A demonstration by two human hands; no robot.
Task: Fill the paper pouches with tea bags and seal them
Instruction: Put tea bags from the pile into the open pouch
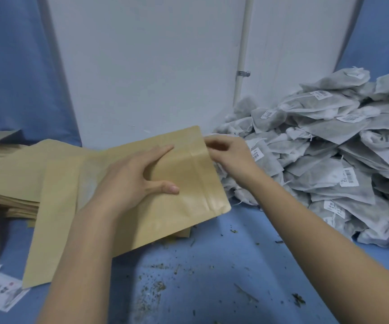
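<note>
Both hands on one paper pouch [189,183]: left hand [132,181] gripping mid-pouch, right hand [231,155] seemingly pinching its mouth

Tan kraft paper pouch [184,183]; grey-white tea bags [329,160] bearing white barcode labels [349,175]; blue table [212,265] speckled with brownish-green crumbs [156,288]; white wall [142,66].

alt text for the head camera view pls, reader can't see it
Two bare hands hold a brown paper pouch above a blue table: the left hand lies across it, the right hand pinches its top edge. A pile of tea bags sits to the right.
</note>
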